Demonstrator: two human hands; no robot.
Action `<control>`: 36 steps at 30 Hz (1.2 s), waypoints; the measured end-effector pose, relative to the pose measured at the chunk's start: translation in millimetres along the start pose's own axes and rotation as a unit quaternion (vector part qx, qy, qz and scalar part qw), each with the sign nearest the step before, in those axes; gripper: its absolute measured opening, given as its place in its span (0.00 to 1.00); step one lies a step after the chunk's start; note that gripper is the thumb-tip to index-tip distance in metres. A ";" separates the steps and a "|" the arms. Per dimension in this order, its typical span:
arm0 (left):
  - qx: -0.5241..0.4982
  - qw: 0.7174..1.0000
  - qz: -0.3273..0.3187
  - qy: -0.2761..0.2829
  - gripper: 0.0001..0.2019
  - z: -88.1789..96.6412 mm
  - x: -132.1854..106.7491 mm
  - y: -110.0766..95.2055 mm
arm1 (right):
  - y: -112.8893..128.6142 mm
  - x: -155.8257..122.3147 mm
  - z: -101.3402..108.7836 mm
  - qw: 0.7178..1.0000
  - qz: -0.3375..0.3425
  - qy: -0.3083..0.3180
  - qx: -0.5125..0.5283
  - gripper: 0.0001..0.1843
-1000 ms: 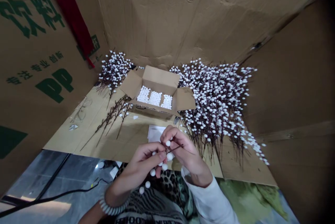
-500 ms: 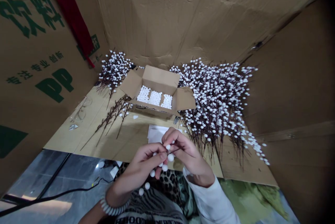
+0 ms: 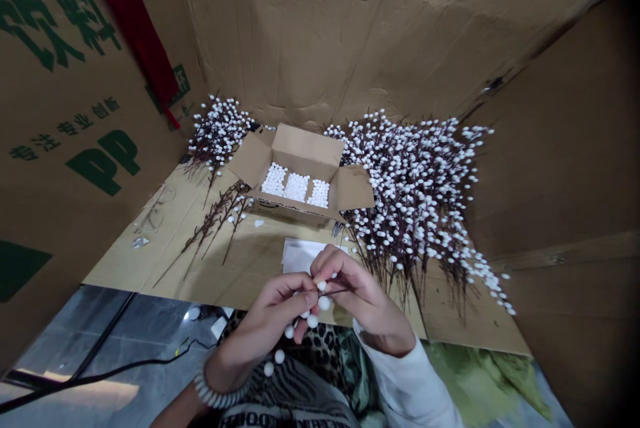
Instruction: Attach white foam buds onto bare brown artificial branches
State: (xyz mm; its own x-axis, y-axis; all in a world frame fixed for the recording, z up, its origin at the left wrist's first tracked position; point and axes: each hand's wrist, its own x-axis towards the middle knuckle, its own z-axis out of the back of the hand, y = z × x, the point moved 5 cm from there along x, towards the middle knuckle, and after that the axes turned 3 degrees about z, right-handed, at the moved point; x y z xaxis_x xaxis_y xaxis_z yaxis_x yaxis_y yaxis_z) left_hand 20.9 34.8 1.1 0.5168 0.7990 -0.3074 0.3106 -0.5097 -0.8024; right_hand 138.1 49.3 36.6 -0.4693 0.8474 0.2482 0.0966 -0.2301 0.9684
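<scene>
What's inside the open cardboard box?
The open cardboard box holds three packed bunches of small white balls. The bottom of the box and anything beneath the balls are covered, so I can't see them.

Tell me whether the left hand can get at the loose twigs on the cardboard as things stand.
Probably yes, once it lets go: the left hand is holding the ball-studded stem with the right hand, but nothing appears to stand between it and the loose twigs on the cardboard sheet.

White foam balls [image 3: 324,303] stud a dark brown twig [image 3: 336,291]. Below them lie a black-and-tan leopard-print cloth [image 3: 320,341] and a black-and-white zebra-striped garment [image 3: 280,401], beside a plain white sleeve [image 3: 405,385]. Green lettering [image 3: 95,161] marks the tan cardboard sheet [image 3: 550,148], and a red cloth strip [image 3: 131,35] hangs beside it.
</scene>
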 end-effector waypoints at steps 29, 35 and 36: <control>-0.008 1.000 0.025 0.009 0.11 -5.9 -5.6 -1.3 | 16.5 9.1 5.8 0.975 0.050 0.157 -0.146 0.07; 0.001 1.000 0.011 0.013 0.12 -3.5 -3.1 1.9 | 11.4 7.4 4.7 0.989 0.035 0.109 -0.097 0.09; 0.002 1.000 0.005 0.016 0.12 -2.8 -2.3 2.6 | 7.7 6.7 5.9 0.994 0.021 0.080 -0.071 0.09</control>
State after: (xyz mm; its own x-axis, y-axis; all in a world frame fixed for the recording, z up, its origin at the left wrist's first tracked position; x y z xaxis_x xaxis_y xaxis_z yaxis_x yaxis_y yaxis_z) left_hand 22.8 30.7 1.2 0.5449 0.7835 -0.2986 0.3021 -0.5157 -0.8017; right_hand 140.8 56.1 45.9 -0.6021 0.7510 0.2709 -0.0004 -0.3395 0.9406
